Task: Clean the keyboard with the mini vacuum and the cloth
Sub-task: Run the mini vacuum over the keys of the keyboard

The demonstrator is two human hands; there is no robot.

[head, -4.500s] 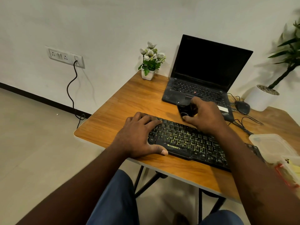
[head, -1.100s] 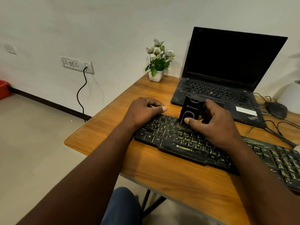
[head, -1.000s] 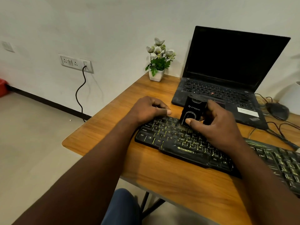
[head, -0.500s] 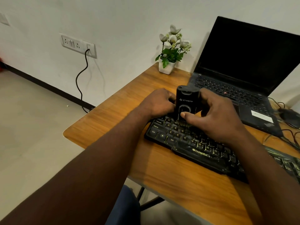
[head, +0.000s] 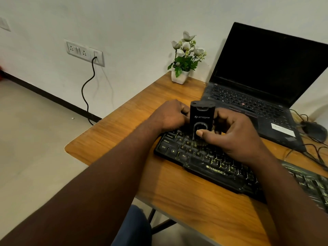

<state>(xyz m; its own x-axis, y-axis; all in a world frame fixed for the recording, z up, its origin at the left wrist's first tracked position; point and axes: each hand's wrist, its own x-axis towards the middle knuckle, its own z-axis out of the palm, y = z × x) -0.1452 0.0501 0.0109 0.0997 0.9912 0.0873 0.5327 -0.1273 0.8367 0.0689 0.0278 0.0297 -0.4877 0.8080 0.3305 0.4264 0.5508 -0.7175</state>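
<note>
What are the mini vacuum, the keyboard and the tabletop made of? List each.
Mini vacuum: apparently black plastic, slight sheen, printed logo. Keyboard: seemingly matte black plastic; dull moulded keycaps, yellow legends. Tabletop: wood-grain surface, satin glare; laminate or real wood, cannot tell.

Right hand (head: 236, 137) gripping mini vacuum (head: 201, 118), left hand (head: 170, 115) curled, knuckles up

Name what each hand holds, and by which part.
Right hand grips the mini vacuum by its lower body; left hand rests on the keyboard, grip unclear.
</note>
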